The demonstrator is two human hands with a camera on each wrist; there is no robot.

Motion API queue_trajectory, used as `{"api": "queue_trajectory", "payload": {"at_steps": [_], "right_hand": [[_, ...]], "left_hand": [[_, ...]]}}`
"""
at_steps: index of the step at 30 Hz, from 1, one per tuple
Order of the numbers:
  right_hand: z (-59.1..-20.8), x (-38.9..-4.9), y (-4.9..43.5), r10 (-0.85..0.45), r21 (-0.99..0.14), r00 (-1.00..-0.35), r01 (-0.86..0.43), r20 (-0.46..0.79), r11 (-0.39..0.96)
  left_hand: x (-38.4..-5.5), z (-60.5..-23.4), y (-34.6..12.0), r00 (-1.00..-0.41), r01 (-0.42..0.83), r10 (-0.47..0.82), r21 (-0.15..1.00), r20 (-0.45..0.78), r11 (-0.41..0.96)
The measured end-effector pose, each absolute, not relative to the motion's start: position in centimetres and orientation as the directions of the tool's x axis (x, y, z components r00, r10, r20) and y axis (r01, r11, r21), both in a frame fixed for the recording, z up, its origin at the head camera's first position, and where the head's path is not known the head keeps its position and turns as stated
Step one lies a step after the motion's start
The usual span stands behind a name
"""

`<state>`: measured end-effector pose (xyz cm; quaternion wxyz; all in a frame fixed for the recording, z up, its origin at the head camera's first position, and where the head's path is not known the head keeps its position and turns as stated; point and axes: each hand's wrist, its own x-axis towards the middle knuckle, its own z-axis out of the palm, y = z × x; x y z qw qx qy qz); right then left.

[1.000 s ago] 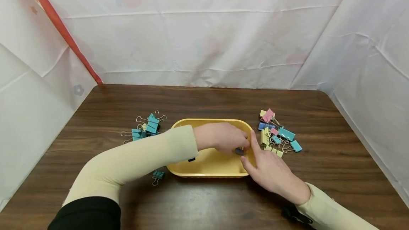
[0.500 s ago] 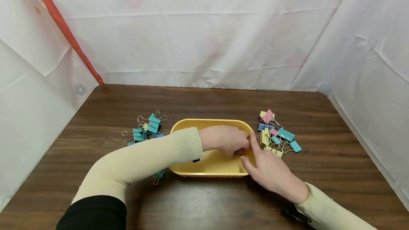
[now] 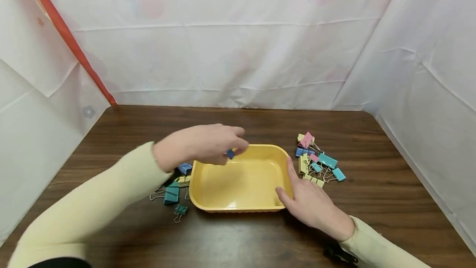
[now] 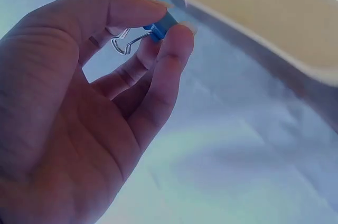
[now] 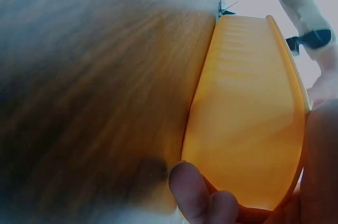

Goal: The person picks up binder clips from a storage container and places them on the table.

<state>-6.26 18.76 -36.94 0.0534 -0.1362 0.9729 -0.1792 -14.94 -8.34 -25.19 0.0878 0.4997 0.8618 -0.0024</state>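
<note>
My left hand [image 3: 204, 143] is raised above the back left part of a yellow plastic tray [image 3: 241, 187]. Between its thumb and fingertips it pinches a small blue binder clip [image 4: 162, 25], whose silver wire handle points back toward the palm. At the tray's right end, my right hand [image 3: 312, 202] holds the rim, index finger laid along the edge and thumb reaching over the front corner. In the right wrist view, fingertips [image 5: 190, 187] of that hand rest low against the tray's outer wall.
Right of the tray lies a loose pile of yellow, pink, blue and teal binder clips [image 3: 327, 160]. On the left are teal clips [image 3: 171, 193], a blue one [image 3: 184, 169] and a small dark green clip [image 3: 181, 209]. White cloth [image 3: 238, 61] hangs behind the brown table [image 3: 238, 243].
My left hand has lifted out of the tray's right end and moved left, carrying the blue binder clip. The right hand has stayed on the tray's edge.
</note>
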Motion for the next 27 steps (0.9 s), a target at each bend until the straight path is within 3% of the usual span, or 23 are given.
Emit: {"api": "queue_trajectory", "payload": {"at_steps": [5,11,19,27], "right_hand": [[-36.5,-6.5,18.8,-0.302,-0.329,-0.953,-0.274,-0.037,0.904],[-35.4,-6.3,19.4,-0.322,-0.263,-0.947,-0.312,0.005,0.913],[-34.7,-6.2,20.1,-0.323,-0.257,-0.945,-0.326,0.053,0.910],[-34.5,-6.5,20.4,-0.338,-0.269,-0.938,-0.347,0.083,0.898]], "left_hand": [[-13.3,-24.8,-14.5,-0.583,0.806,0.808,0.065,-0.088,0.589],[-12.0,-26.6,-20.2,-0.701,0.680,0.685,0.101,-0.201,0.726],[-11.8,-29.6,-22.9,-0.725,0.638,0.652,0.140,-0.222,0.757],[-11.7,-29.4,-23.2,-0.748,0.621,0.637,0.143,-0.185,0.771]]}}
